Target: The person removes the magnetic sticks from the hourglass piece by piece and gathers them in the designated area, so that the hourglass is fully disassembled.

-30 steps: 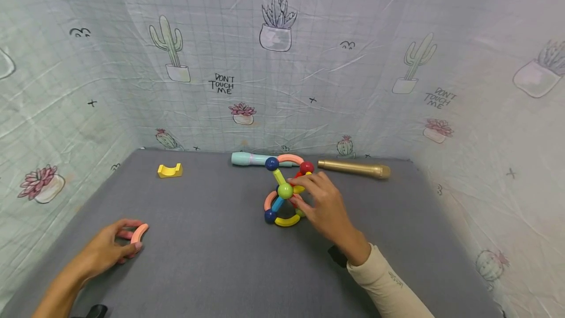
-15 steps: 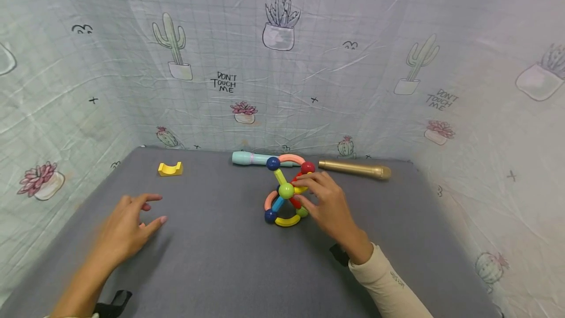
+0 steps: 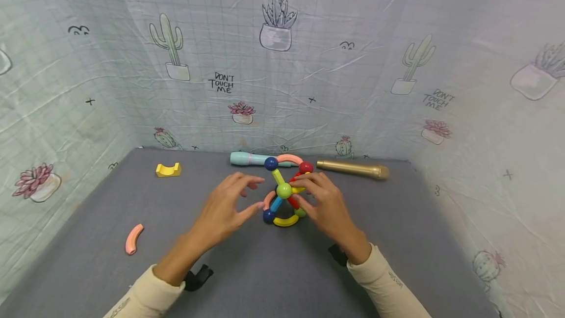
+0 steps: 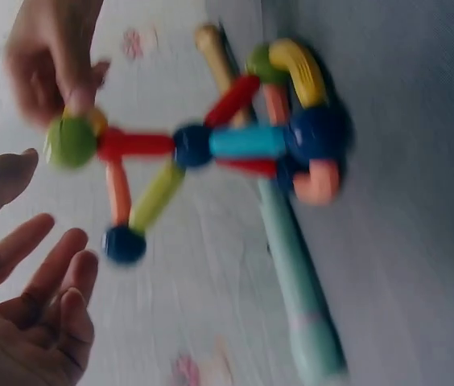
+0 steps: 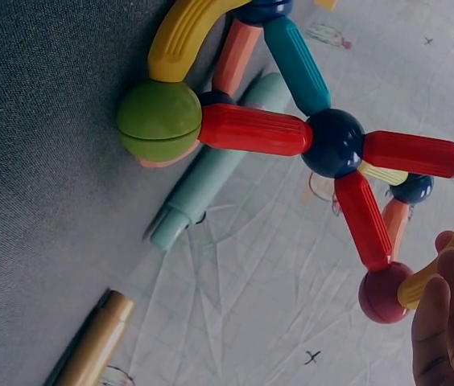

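A ball-and-stick magnetic model stands on the grey cloth, its round base made of curved rods and balls, including a yellow base rod [image 5: 180, 40]. At its centre is a dark blue ball [image 5: 333, 143], with rods branching up to a top ring. My right hand [image 3: 328, 207] pinches the yellow curved rod [image 5: 452, 257] of that ring, beside the upper green ball [image 3: 284, 190]. To the left of the model, my left hand [image 3: 222, 210] holds nothing, thumb and fingers spread apart; the left wrist view shows its fingers [image 4: 46, 273] near the green ball.
A loose pink curved rod [image 3: 134, 239] lies on the cloth at left. Farther back is a yellow cradle-shaped block [image 3: 168, 170]. Behind the model lie a teal microphone-shaped stick [image 3: 247, 159] and a gold one [image 3: 353, 169], close to the patterned cloth wall [image 3: 282, 87].
My left hand has let go of the pink curved rod, leaving it on the cloth, and moved right to the model. My right hand has stayed at the top ring.
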Demonstrator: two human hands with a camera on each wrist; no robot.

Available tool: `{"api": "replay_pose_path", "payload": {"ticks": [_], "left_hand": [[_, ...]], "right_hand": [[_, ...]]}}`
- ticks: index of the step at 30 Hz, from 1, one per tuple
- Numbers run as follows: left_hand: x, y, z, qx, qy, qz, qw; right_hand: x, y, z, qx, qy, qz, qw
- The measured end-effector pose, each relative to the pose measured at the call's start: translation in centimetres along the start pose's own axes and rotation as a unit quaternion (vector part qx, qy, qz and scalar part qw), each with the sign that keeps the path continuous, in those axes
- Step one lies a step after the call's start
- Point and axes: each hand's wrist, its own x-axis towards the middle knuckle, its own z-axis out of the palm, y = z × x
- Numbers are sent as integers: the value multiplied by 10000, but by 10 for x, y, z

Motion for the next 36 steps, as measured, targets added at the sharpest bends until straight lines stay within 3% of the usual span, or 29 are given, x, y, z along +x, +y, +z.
{"api": "replay_pose_path", "payload": {"ticks": [6,12,28,36], "left_hand": [[19,16,32,-316,256,696,9967],[27,17,48,-229,557,932,9938],[32,13,47,177,237,1186,9925],[35,12,46,248,122,1150,9930]], "right_hand": [[1,0,2,-45,110,-87,9999],[0,0,3,-13,138,-90,9999],[0,0,3,35,101,9,9999],[1,-1,3,22,138,-10,9999]]}}
